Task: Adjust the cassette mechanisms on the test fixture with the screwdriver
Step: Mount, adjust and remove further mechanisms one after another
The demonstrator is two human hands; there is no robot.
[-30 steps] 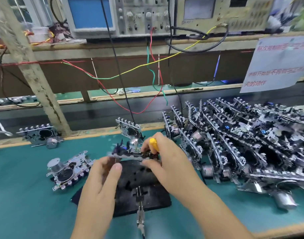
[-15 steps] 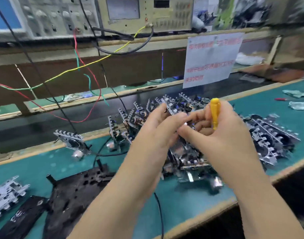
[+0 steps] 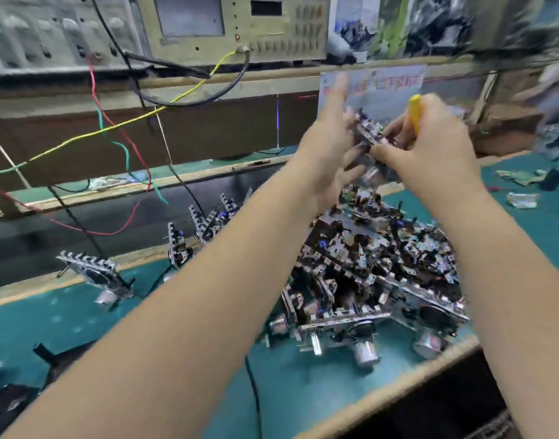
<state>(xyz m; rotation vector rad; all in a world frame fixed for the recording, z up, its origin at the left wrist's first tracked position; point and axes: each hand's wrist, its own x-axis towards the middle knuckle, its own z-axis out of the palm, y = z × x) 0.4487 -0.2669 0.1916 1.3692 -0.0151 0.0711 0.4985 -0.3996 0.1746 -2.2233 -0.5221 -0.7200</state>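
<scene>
Above the teal bench [image 3: 81,318], screwdriver [image 3: 415,113] upright, yellow handle topmost, in right hand [image 3: 430,147].

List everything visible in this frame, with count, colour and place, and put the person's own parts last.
cassette mechanism: one, silver and dark, held up between both hands above the pile
screwdriver: one, yellow handle, in the right hand; tip hidden
pile of mechanisms: too many to count, silver and black, on the mat at right
standing mechanisms: a few, silver, along the mat's far edge
test fixture: one, black, lower left, partly cut off
mat: one, teal, covers the bench
test instruments: at least two, beige and grey, on the shelf
wires: several, red, green, yellow, black, hanging from the shelf
paper sign: one, white, blurred, behind the hands
left hand: grips the mechanism
right hand: grips screwdriver and mechanism
</scene>
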